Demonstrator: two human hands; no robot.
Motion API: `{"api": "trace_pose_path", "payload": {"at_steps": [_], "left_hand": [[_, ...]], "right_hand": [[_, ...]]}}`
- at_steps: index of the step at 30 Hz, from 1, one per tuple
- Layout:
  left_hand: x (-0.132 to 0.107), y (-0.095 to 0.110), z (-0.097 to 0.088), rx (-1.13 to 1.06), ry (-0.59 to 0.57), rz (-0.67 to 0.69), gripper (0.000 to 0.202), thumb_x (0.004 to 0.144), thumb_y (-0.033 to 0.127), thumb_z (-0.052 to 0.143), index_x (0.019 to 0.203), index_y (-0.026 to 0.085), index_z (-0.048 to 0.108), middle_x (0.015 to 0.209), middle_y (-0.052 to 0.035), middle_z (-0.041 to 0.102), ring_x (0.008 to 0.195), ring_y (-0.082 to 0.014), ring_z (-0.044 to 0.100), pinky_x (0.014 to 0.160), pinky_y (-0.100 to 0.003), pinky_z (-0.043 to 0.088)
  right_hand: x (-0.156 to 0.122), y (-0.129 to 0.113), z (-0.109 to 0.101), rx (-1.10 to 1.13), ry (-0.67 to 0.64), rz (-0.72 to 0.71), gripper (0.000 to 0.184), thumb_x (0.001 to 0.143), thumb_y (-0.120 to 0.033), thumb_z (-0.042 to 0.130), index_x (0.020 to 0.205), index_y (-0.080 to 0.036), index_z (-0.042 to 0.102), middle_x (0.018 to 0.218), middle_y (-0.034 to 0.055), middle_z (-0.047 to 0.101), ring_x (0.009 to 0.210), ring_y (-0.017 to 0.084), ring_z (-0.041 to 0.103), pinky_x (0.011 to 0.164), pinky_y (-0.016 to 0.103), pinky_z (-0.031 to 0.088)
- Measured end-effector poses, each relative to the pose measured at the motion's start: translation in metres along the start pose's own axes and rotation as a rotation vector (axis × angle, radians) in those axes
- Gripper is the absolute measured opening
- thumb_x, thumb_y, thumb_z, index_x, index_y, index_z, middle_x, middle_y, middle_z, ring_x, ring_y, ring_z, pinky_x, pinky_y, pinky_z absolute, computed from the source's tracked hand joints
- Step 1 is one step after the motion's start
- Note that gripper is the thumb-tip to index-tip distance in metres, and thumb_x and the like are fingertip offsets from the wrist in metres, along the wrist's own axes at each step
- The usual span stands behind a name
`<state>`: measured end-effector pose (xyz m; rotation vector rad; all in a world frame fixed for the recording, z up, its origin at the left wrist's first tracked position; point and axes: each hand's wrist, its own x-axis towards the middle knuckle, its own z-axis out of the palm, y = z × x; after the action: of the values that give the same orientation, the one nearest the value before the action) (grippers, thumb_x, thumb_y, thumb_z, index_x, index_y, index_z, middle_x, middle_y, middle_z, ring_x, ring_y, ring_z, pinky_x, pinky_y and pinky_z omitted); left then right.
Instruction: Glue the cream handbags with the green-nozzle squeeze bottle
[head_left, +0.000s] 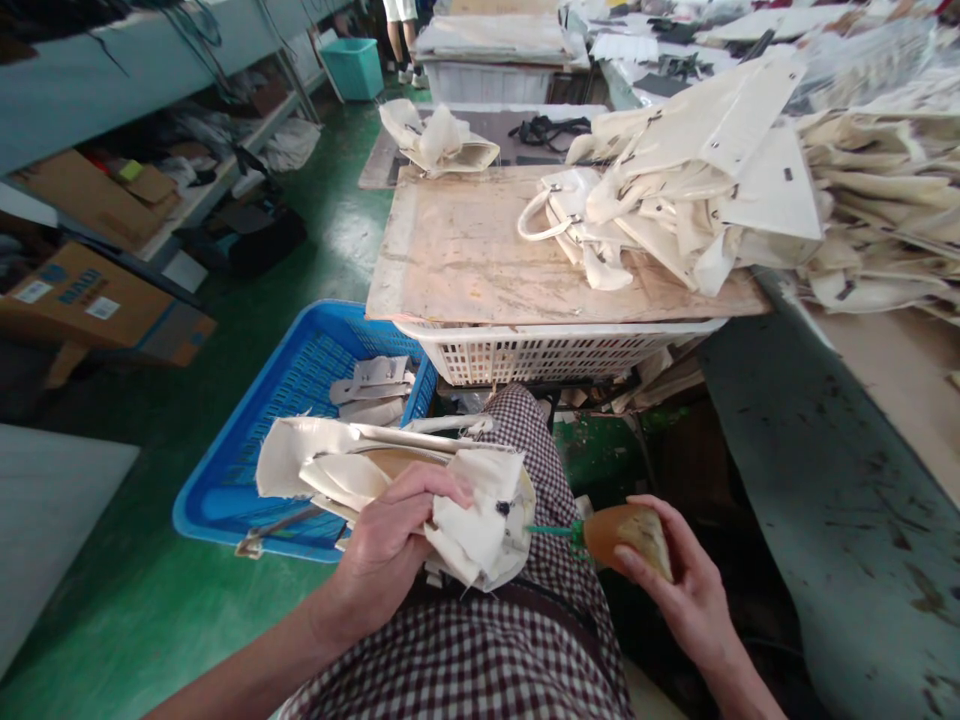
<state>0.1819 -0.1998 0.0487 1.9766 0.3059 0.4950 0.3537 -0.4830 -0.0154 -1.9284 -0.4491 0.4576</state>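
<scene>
Left fingers [431, 480] pinch cream bag [472, 530]; right fingers [676, 525] grip orange bottle [609, 530]; blue lettering [79, 287] on cardboard box [124, 325] too blurred to read

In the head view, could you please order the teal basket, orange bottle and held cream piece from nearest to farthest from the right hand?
1. Orange bottle: gripped in the right hand.
2. Cream piece: to its left, held in the left hand.
3. Teal basket: far ahead, toward the upper left.
</scene>
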Motion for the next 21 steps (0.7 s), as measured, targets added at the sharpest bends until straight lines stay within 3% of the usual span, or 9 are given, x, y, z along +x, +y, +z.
{"api": "trace_pose_path", "payload": {"at_steps": [3, 9, 21], "left_hand": [[-0.001, -0.001, -0.001, 0.013, -0.008, 0.005, 0.027, 0.085, -0.001, 0.063, 0.093, 0.023, 0.074, 0.098, -0.0027, 0.071, 0.096, -0.0162, 0.067, 0.085, -0.023, 0.055], [-0.001, 0.0, 0.0, 0.025, -0.033, 0.013, 0.028, 0.086, -0.001, 0.061, 0.095, 0.023, 0.073, 0.098, -0.0027, 0.071, 0.097, -0.0159, 0.067, 0.085, -0.023, 0.055], [-0.005, -0.003, 0.002, 0.015, -0.041, 0.035, 0.034, 0.086, -0.006, 0.057, 0.098, 0.022, 0.072, 0.1, -0.0027, 0.07, 0.1, -0.0163, 0.066, 0.088, -0.026, 0.054]], "right_hand": [[-0.001, 0.006, -0.001, -0.034, 0.039, -0.092, 0.045, 0.082, -0.039, 0.078, 0.122, -0.029, 0.06, 0.116, 0.0058, 0.061, 0.099, 0.025, 0.063, 0.085, 0.033, 0.056], [-0.006, 0.006, -0.003, -0.153, -0.002, -0.263, 0.045, 0.087, -0.034, 0.075, 0.127, -0.029, 0.055, 0.114, 0.0066, 0.057, 0.1, 0.025, 0.059, 0.083, 0.034, 0.053], [-0.014, -0.001, -0.003, -0.213, -0.037, -0.251, 0.041, 0.089, -0.037, 0.072, 0.126, -0.029, 0.055, 0.114, 0.006, 0.059, 0.097, 0.023, 0.061, 0.08, 0.029, 0.054]]}}
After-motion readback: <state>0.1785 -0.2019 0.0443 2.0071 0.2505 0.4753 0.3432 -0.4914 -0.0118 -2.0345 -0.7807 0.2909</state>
